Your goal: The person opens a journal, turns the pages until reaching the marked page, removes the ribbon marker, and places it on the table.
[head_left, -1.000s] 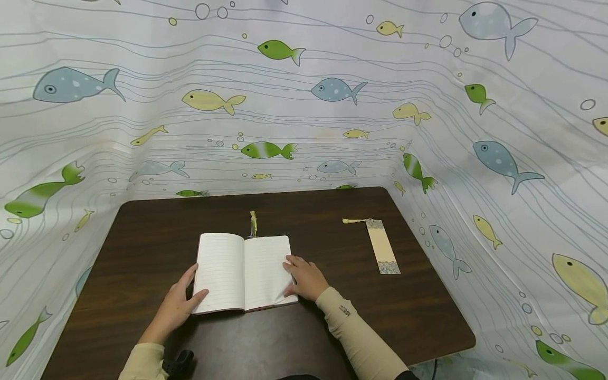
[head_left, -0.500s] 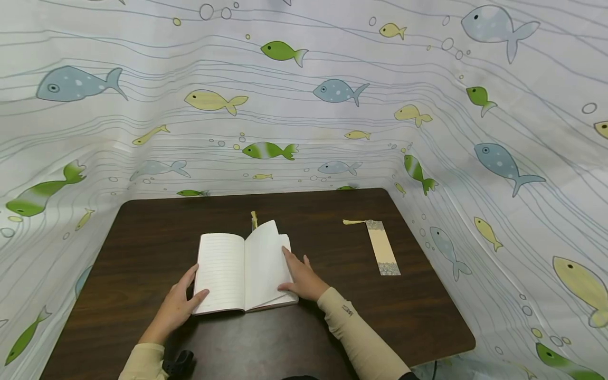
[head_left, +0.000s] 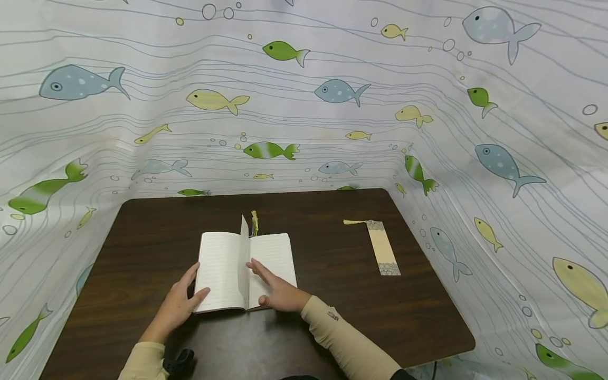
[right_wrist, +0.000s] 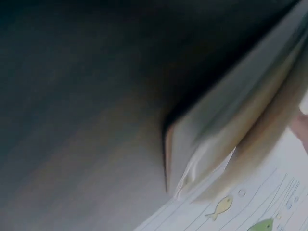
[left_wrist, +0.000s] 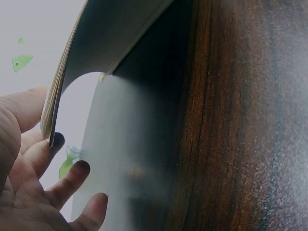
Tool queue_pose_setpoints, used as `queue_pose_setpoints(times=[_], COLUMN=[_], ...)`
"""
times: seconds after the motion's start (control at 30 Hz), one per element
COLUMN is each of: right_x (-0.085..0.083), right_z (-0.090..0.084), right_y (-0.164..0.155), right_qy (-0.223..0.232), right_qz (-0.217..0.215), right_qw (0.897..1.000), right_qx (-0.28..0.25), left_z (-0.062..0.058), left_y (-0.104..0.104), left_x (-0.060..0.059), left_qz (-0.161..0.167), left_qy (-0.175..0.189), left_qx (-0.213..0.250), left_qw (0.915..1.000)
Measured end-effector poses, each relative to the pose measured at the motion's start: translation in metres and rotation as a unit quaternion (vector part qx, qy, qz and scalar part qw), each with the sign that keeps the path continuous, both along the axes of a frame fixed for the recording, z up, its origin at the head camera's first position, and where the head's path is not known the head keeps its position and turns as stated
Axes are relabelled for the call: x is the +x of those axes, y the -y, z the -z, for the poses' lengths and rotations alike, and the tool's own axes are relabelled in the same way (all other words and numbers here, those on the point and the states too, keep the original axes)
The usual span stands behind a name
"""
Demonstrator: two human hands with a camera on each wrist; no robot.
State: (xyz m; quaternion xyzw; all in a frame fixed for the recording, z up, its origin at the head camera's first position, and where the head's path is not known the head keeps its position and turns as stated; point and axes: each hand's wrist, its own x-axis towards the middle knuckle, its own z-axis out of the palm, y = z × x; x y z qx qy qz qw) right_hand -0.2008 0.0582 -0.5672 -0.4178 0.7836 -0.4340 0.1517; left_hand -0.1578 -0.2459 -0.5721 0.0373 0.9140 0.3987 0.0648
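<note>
An open notebook (head_left: pixel 219 272) with lined white pages lies on the dark wooden table. One leaf (head_left: pixel 244 264) stands nearly upright at its middle fold. My left hand (head_left: pixel 176 303) holds the left edge, thumb over the page; the left wrist view has the notebook's edge (left_wrist: pixel 57 91) between thumb and fingers. My right hand (head_left: pixel 281 291) is over the right page, its extended fingertips against the raised leaf. In the right wrist view the notebook's corner (right_wrist: pixel 178 149) is blurred, and only a bit of that hand (right_wrist: pixel 301 127) shows.
A yellow tassel (head_left: pixel 255 221) sticks out beyond the notebook's top edge. At the right lies a cream bookmark (head_left: pixel 381 245) with patterned ends and a tassel. Fish-printed white sheeting (head_left: pixel 285 121) surrounds the wooden table (head_left: pixel 408 316).
My right hand has moved left from the notebook's right edge, carrying a leaf from flat on the right side to upright at the fold. The left hand keeps its place.
</note>
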Motion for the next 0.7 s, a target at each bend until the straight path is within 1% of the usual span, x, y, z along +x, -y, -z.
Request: queue_pose_setpoints(times=[0.07, 0.1, 0.2, 0.27, 0.33, 0.4, 0.43, 0.53, 0.63, 0.7], right_x=[0.003, 0.004, 0.008, 0.009, 0.011, 0.011, 0.011, 0.011, 0.012, 0.012], right_z=[0.001, 0.001, 0.002, 0.003, 0.003, 0.003, 0.003, 0.001, -0.001, -0.001], right_y=[0.006, 0.009, 0.016, 0.019, 0.021, 0.023, 0.023, 0.023, 0.021, 0.019], right_qy=[-0.038, -0.049, -0.057, -0.054, -0.053, -0.054, -0.054, -0.063, -0.074, -0.085], right_qz=[-0.011, -0.018, -0.037, -0.041, -0.041, -0.041, -0.041, -0.041, -0.039, -0.032], right_qw=[0.998, 0.995, 0.988, 0.984, 0.982, 0.980, 0.981, 0.979, 0.977, 0.975], right_qx=[0.056, 0.080, 0.138, 0.165, 0.179, 0.184, 0.184, 0.188, 0.194, 0.202], left_z=[-0.001, -0.001, -0.002, -0.003, -0.003, -0.003, -0.003, -0.002, -0.001, 0.001], left_y=[0.000, 0.000, 0.000, 0.001, 0.001, 0.001, 0.002, 0.003, 0.002, 0.001], left_x=[0.001, 0.001, 0.001, 0.001, 0.001, 0.001, 0.001, 0.000, -0.002, -0.003], left_qz=[0.001, 0.002, 0.006, 0.009, 0.007, 0.004, 0.001, -0.002, 0.001, 0.004], left_qy=[-0.005, -0.008, -0.024, -0.031, -0.038, -0.034, -0.029, -0.022, -0.015, -0.015], left_qx=[-0.001, 0.001, 0.022, 0.045, 0.070, 0.097, 0.102, 0.092, 0.059, 0.047], left_qw=[1.0000, 1.0000, 0.9995, 0.9985, 0.9968, 0.9947, 0.9943, 0.9955, 0.9982, 0.9988])
